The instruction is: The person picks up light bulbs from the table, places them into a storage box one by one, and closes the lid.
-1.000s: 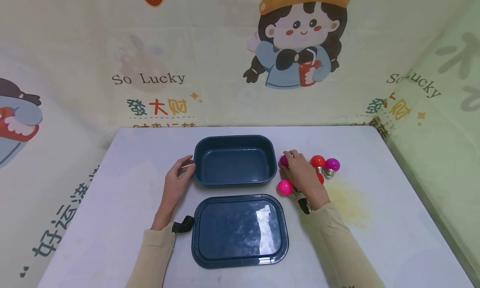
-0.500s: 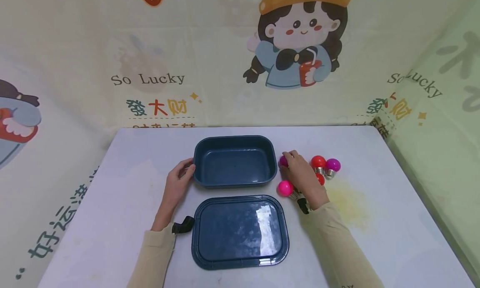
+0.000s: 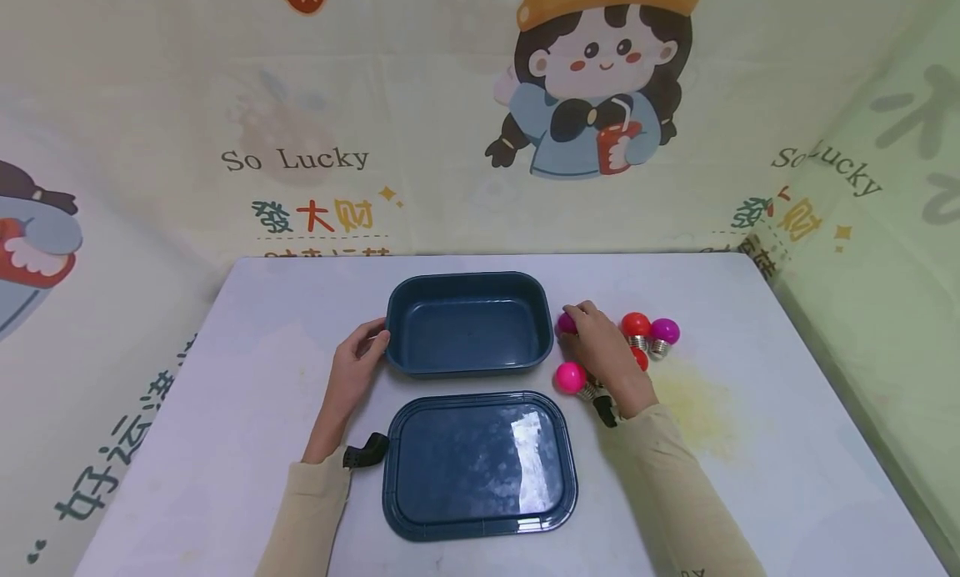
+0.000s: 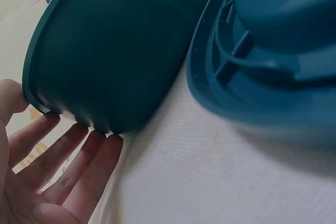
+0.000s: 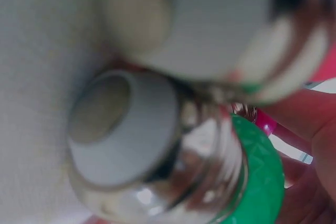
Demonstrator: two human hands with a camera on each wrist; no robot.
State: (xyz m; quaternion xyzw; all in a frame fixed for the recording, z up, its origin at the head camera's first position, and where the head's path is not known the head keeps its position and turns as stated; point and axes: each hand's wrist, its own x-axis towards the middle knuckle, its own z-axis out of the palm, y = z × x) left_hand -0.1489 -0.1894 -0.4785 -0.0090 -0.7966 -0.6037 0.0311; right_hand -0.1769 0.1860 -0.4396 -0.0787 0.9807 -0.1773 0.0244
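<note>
The left hand (image 3: 354, 368) has its fingers extended, tips touching the outer wall of the box (image 3: 468, 335), a deep, smooth, dark blue rounded rectangle. A black mount (image 3: 366, 452) on that wrist sits just beside the lid (image 3: 465, 469), which lies flat on the white table (image 3: 262, 352) in front of the box, its glossy face ringed by a ribbed border. Right of the box, the fingers of the right hand (image 3: 602, 348) grip a purple bulb (image 3: 566, 322); a pink bulb (image 3: 571, 378) lies close by, near the lid's corner. Under the right hand, a faceted green bulb (image 5: 260, 174) with a shiny metal base shows only from the wrist. Farther right are two round red bulbs (image 3: 636, 323), one partly hidden by the hand, then another purple bulb (image 3: 665, 330) with a threaded silver base.
</note>
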